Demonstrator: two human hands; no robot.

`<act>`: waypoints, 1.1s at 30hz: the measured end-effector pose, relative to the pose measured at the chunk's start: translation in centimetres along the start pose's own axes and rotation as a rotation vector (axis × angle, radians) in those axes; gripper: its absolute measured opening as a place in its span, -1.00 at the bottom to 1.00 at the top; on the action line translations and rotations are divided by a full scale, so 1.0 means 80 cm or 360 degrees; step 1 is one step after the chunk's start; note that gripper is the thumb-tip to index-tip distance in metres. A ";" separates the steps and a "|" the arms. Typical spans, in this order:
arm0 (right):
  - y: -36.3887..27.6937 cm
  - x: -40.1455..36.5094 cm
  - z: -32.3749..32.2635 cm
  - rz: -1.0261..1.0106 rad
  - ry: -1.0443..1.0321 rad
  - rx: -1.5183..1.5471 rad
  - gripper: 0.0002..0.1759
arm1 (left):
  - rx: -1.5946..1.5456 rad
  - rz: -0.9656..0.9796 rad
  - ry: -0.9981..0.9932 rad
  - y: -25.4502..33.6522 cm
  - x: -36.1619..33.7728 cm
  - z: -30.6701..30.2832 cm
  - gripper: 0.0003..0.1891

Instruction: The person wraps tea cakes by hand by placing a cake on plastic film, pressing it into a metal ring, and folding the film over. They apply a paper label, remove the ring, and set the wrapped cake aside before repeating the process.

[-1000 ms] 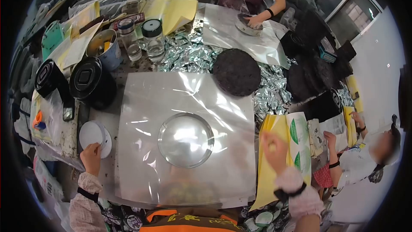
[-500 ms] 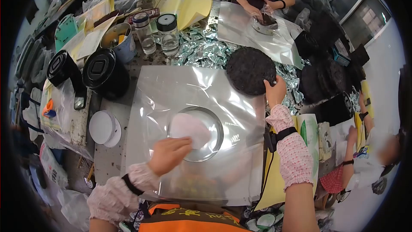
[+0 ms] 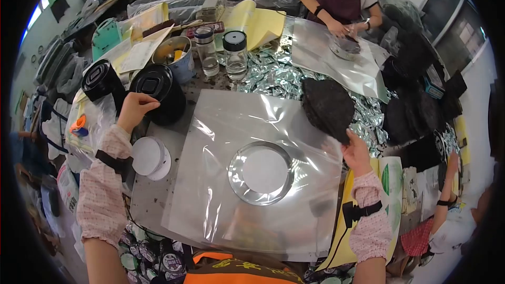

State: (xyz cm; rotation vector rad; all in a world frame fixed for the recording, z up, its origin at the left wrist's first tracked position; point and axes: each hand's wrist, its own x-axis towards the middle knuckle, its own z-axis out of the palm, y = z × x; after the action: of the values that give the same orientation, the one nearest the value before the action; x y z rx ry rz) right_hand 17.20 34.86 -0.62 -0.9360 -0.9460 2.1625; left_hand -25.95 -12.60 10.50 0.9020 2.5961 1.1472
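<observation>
My right hand (image 3: pixel 357 152) grips the lower edge of a dark, rough, round pressed cake (image 3: pixel 329 108), which is tilted over the right corner of the clear plastic sheets. My left hand (image 3: pixel 138 110) is at the side of a black lidded canister (image 3: pixel 165 87), fingers drawn together in a pinch; anything between them is too small to make out. On the plastic sheets (image 3: pixel 210 179) in front of me lies a shiny metal ring (image 3: pixel 238 188), with a white paper disc (image 3: pixel 265 171) flat inside it. A stack of white discs (image 3: pixel 149 156) sits left of the sheets.
Crumpled silver foil (image 3: pixel 268 76) covers the table behind the sheets, near two glass jars (image 3: pixel 235 58) and a bucket (image 3: pixel 181 66). Across the table a person (image 3: pixel 336 16) handles a ring on another sheet. Dark cakes (image 3: pixel 410 115) stand at the right, beyond yellow paper (image 3: pixel 342 236).
My left hand has left the paper disc, which now lies flat in the ring, and moved up-left to the canister. The dark cake has tilted in my right hand.
</observation>
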 end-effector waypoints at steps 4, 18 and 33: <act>0.017 -0.112 0.083 0.0139 -0.0330 -0.0168 -0.54 | -0.0114 -0.0089 -0.0134 -0.018 0.019 -0.010 -0.83; 0.149 -0.182 0.106 -0.0811 -0.0003 -0.1697 -0.46 | 0.0666 0.0839 0.0714 0.066 -0.061 0.064 -0.92; 0.154 -0.173 0.098 -0.0711 -0.0070 -0.1546 -0.43 | 0.0500 0.1396 -0.0738 0.188 -0.109 0.275 -0.34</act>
State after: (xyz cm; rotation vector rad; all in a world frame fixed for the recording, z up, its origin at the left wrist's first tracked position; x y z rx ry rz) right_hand 16.16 14.77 -1.40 -0.9420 -2.0704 1.2997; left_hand -3.79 3.73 5.26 2.1928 2.0224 0.5161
